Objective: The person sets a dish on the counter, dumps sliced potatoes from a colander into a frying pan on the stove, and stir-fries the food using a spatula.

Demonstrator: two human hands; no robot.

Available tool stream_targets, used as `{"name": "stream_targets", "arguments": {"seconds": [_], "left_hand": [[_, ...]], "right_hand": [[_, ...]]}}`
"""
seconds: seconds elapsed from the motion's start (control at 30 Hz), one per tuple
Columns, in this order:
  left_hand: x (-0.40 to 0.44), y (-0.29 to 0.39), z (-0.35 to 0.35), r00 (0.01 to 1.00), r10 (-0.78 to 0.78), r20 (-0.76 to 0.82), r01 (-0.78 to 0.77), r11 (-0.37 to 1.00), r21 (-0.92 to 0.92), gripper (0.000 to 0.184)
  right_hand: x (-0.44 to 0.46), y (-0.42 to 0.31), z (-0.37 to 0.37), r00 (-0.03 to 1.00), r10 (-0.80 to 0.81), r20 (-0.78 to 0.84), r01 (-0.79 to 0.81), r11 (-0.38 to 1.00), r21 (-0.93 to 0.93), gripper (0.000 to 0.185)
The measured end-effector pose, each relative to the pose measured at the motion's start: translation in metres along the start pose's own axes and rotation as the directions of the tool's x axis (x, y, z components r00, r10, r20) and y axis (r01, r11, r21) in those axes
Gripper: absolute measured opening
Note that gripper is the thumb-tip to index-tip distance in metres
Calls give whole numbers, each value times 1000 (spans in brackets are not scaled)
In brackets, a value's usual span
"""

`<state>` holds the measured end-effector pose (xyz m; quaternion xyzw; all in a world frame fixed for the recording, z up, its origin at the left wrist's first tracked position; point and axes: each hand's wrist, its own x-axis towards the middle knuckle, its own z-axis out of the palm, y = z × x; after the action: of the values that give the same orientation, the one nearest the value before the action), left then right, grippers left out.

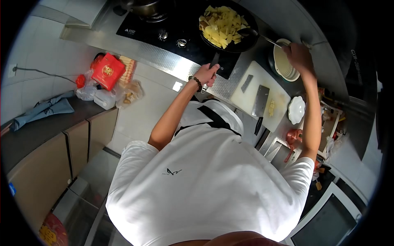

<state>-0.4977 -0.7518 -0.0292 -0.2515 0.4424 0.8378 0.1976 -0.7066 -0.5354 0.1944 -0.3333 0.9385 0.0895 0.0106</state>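
My left hand (206,76) is closed around the black handle of a wok (239,48) on the stove. Yellow, thin-cut potato slices (221,25) fill the pan, with some browner bits at the left. In my right hand (300,59), held above a pale ribbed bowl (283,65), is the end of a long spatula (271,41). Its metal shaft slants down to the left, and its dark head rests at the right edge of the potatoes. My fingers partly cover the bowl's rim and the spatula's grip.
A white cutting board (245,97) bears a cleaver (261,100) and chopped yellowish bits (271,108). Beside it sits a white scalloped dish (296,110). Another pot (145,8) stands on the left burner. Red bags (108,71) lie on the left counter.
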Motion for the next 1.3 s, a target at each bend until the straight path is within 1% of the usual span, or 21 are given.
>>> {"name": "stream_targets", "arguments": {"seconds": [0.1, 0.17, 0.23, 0.27, 0.3, 0.37, 0.4, 0.43, 0.47, 0.57, 0.6, 0.67, 0.73, 0.83, 0.97, 1.03, 1.13, 1.2, 1.23, 1.27, 1.3], "left_hand": [[0, 0, 3, 1000, 9, -2, -9, 1000, -2, 33], [0, -2, 5, 1000, 18, -7, -18, 1000, 3, 33], [0, -2, 6, 999, 29, -14, -29, 1000, 9, 33], [-1, -2, 6, 999, 37, -20, -36, 999, 18, 33], [-2, -1, 7, 999, 44, -26, -43, 999, 26, 33], [0, -3, 7, 999, 45, -29, -44, 998, 34, 33], [1, -5, 7, 997, 61, -36, -60, 997, 40, 33], [2, -6, 7, 996, 77, -43, -75, 996, 46, 32], [-1, -5, 8, 996, 79, -38, -78, 996, 35, 31], [0, -5, 10, 995, 91, -38, -90, 995, 34, 31], [0, -6, 10, 995, 93, -36, -92, 995, 36, 30], [1, -7, 10, 995, 94, -43, -92, 994, 50, 30], [3, -9, 10, 995, 93, -46, -91, 994, 52, 30], [2, -9, 11, 994, 99, -48, -97, 994, 45, 30], [-4, -5, 14, 989, 134, -57, -126, 985, 116, 29], [-2, -1, 11, 990, 138, -43, -132, 985, 109, 29], [-5, 1, 4, 992, 122, -17, -118, 978, 170, 28], [-6, 3, -1, 994, 114, -3, -111, 978, 175, 27], [-5, 4, -2, 994, 104, 16, -105, 977, 186, 27], [-5, 4, -4, 994, 105, 12, -106, 978, 179, 27], [-6, 5, -4, 995, 102, 21, -104, 980, 170, 26]], "right_hand": [[22, -4, -8, 996, 67, 57, -66, 997, -26, 36], [37, -2, -5, 994, 97, 46, -95, 995, -42, 33], [53, 3, 2, 993, -116, -24, 111, 983, -148, 28], [73, 16, 17, 993, -111, -30, 105, 984, -147, 28], [98, 36, 41, 984, -154, -87, 133, 968, -212, 26], [109, 29, 36, 970, -196, -146, 150, 949, -276, 25], [112, 4, 13, 999, 41, 28, -36, 986, -161, 25], [114, -11, 0, 941, 253, 224, -241, 967, -79, 25], [118, -14, 0, 941, 256, 223, -245, 966, -76, 25], [166, -12, 5, 875, 63, 479, 119, 933, -339, 22], [176, -12, 5, 870, 59, 490, 121, 937, -328, 22], [189, -15, 10, 877, 96, 471, 13, 975, -223, 23], [193, -23, 13, 882, 183, 435, -183, 982, -42, 24], [199, -34, 21, 863, 304, 403, -422, 872, 246, 26], [201, -32, 26, 843, 353, 406, -517, 741, 429, 28], [195, -27, 22, 847, 331, 416, -505, 747, 432, 29], [188, -22, 17, 859, 223, 461, -397, 859, 325, 34], [183, -17, 19, 858, 182, 480, -351, 891, 289, 36], [181, -11, 25, 923, 85, 374, -212, 926, 311, 30], [180, -6, 33, 964, -19, 265, -69, 945, 319, 30], [178, -4, 42, 963, -25, 267, -63, 946, 317, 30]]}}
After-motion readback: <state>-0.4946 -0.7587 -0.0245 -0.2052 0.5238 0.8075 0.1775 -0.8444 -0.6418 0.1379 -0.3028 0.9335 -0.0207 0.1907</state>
